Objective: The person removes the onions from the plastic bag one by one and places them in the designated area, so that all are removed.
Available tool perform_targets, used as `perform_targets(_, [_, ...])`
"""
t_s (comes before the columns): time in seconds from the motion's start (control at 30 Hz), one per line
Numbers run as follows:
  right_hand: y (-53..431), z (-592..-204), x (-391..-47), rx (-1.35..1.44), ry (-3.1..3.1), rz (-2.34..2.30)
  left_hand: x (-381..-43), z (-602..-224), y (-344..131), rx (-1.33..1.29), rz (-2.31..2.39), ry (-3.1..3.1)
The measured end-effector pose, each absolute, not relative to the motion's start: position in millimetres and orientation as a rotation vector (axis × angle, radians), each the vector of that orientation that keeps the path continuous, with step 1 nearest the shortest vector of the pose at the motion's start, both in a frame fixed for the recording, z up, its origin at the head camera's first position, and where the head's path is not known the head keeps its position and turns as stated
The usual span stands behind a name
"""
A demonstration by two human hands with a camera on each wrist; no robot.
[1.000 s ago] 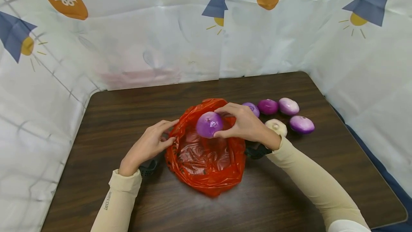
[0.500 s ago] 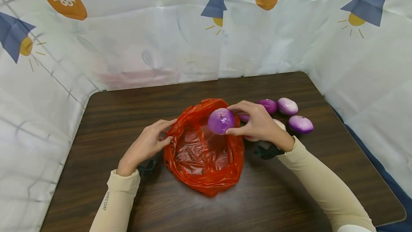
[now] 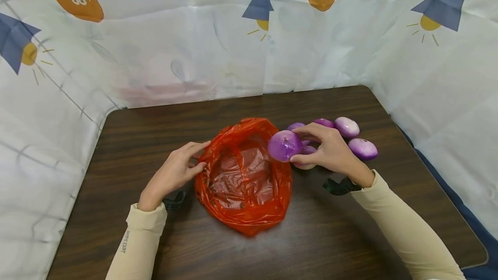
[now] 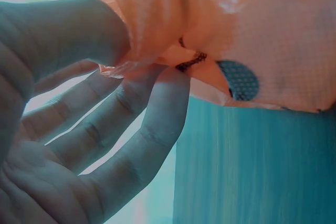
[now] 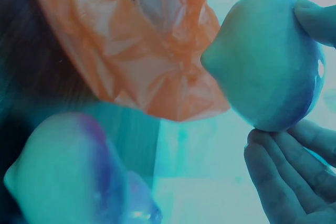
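Note:
My right hand (image 3: 328, 148) grips a glossy purple onion (image 3: 285, 146) between thumb and fingertips, just above the bag's right rim. In the right wrist view, the held onion (image 5: 262, 61) shows a pale, pointed end and a purple far side. On the left, my other hand (image 3: 175, 170) pinches the rim of a crinkled red plastic bag (image 3: 208, 211), which stands with its mouth wide. The left wrist view shows the thumb (image 4: 79, 35) and fingertips at the bag's edge (image 4: 152, 19). No onion shows inside the bag from above.
Several more purple and white onions lie on the dark wood table (image 3: 163, 126) to the right, among them a pale one (image 3: 347, 127) and a two-toned one (image 3: 363, 148). Some are partly behind my right hand. A printed cloth (image 3: 218, 55) hangs around the table.
My right hand has moved right with the onion, from over the bag's mouth to its right rim. The left hand keeps its hold, and the bag has shifted slightly left in view.

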State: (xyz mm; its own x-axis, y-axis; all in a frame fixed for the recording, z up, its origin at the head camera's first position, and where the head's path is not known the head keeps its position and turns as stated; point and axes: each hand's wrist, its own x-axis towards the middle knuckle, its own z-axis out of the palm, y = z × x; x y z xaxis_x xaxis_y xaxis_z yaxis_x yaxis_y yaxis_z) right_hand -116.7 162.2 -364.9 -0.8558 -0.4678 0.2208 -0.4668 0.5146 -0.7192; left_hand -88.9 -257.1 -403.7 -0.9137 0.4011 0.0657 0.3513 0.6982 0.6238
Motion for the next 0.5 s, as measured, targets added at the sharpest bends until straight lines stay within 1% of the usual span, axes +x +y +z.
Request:
perform_targets(0.17, [173,-369,-112,-0.803,2.784,-1.239,-89,-401,-259,0.625,1.009,2.838])
perform_targets(0.5, [189,-376,-107,-0.848,2.855,-1.188,-90,-402,-264,0.608,0.996,2.858])
